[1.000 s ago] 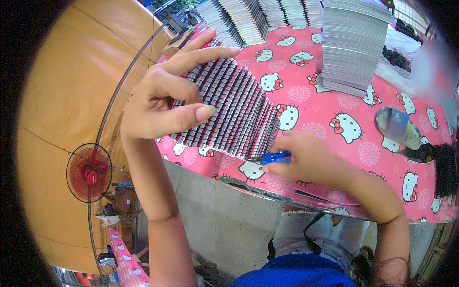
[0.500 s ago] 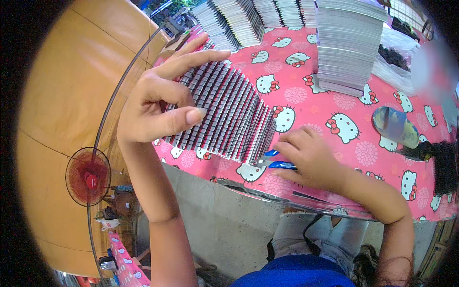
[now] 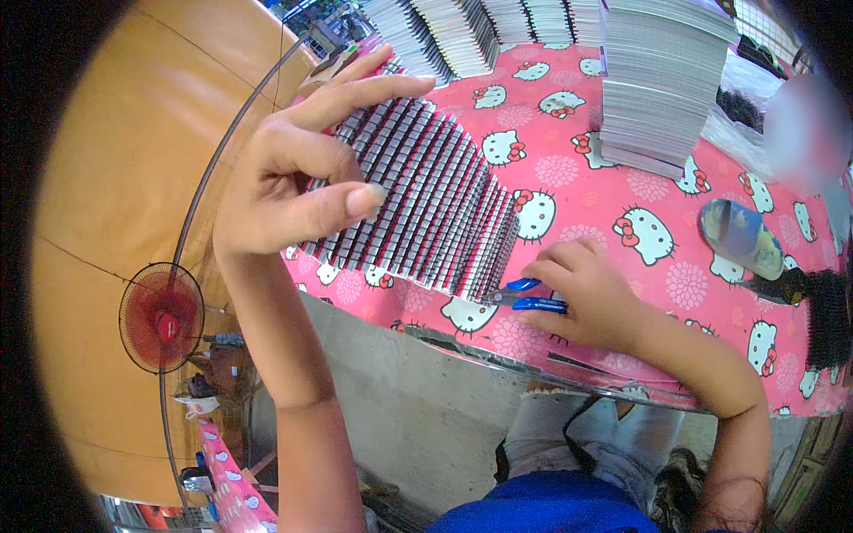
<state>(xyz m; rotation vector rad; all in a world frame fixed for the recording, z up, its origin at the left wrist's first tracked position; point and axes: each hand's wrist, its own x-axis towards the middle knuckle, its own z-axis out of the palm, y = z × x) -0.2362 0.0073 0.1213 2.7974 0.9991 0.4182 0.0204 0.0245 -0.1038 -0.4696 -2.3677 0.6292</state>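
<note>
A stack of wire-bound notebooks [image 3: 418, 186] lies on the table, its rows of dark binding coils and silvery page edges turned up toward me. My left hand [image 3: 306, 169] rests against the stack's left side, thumb and fingers spread, with the index finger reaching over the far edge. In my right hand [image 3: 586, 289] is a pair of small blue-handled cutting pliers [image 3: 538, 305]. Their short metal jaws touch or nearly touch the stack's near right corner. Whether the jaws have a coil end between them is too small to tell.
A tall stack of paper [image 3: 662, 89] stands at the back right, with more bound stacks [image 3: 453, 35] behind. To the right lie a clear-and-blue oval object [image 3: 742, 238] and a bundle of black coils [image 3: 826, 311]. A red fan [image 3: 163, 318] stands at the left.
The pliers have shifted slightly to the right along with my right hand, jaws still at the stack's corner. My left hand stays in nearly the same place. The whole view has moved a little.
</note>
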